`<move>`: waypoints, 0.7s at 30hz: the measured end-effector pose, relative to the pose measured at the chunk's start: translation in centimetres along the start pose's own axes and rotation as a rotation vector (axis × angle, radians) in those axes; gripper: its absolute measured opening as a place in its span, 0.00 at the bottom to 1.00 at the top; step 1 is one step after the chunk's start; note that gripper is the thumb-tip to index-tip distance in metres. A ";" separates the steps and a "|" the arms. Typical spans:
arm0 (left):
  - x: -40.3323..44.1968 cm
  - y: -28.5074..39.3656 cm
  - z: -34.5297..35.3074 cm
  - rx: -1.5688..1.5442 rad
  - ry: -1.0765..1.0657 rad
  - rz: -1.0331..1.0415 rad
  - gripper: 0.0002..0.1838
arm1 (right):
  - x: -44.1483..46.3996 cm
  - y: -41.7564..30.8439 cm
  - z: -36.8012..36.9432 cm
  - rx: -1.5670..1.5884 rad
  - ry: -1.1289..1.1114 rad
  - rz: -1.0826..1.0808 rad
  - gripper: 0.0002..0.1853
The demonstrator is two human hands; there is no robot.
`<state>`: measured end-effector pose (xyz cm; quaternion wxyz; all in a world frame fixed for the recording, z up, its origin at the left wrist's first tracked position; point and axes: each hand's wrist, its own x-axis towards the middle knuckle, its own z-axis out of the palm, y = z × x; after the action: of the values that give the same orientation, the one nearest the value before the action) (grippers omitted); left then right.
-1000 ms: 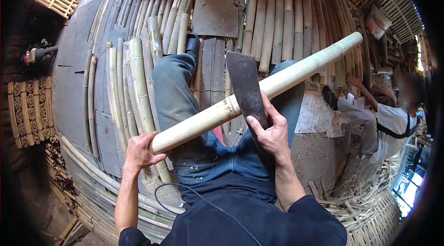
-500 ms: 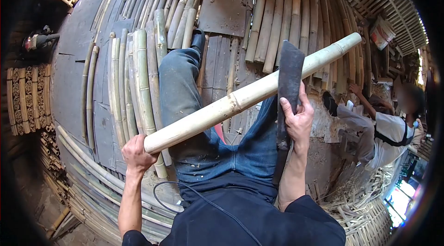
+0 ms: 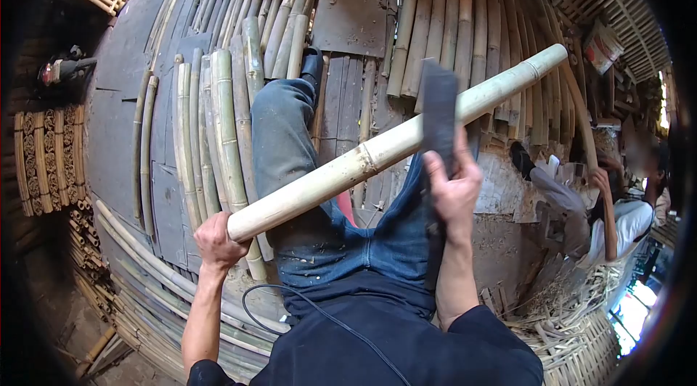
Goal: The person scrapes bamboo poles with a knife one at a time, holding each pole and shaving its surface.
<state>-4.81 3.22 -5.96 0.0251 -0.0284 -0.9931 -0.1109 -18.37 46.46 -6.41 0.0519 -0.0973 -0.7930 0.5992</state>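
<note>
Hands (image 3: 221,241) (image 3: 456,184) hold a bamboo pole (image 3: 319,192) and a dark, broad blade (image 3: 439,114).

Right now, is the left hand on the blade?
No, the left hand grips one end of the bamboo pole; the right hand holds the blade.

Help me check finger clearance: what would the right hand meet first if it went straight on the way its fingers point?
Probably the bamboo pole, just beyond the fingertips of the right hand. Depth is unclear from this view, though, so the hand might pass over it instead.
</note>
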 end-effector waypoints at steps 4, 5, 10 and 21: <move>0.4 0.3 0.2 -0.021 0.017 0.025 0.20 | 2.0 1.3 -1.9 0.009 0.094 0.054 0.38; 0.4 0.3 0.2 -0.020 0.016 0.024 0.20 | 1.2 -0.3 -1.0 0.021 0.060 0.130 0.38; 1.3 0.2 0.3 -0.028 0.003 0.078 0.21 | -6.4 -2.8 7.4 -0.090 -0.432 -0.109 0.36; 2.6 -0.6 0.4 -0.052 0.000 0.143 0.18 | 1.3 -2.6 -1.8 -0.172 0.088 0.116 0.36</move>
<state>-7.41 2.88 -6.32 0.0321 -0.0997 -0.9853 -0.1346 -19.53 47.79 -3.49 0.0432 -0.1733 -0.8315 0.5260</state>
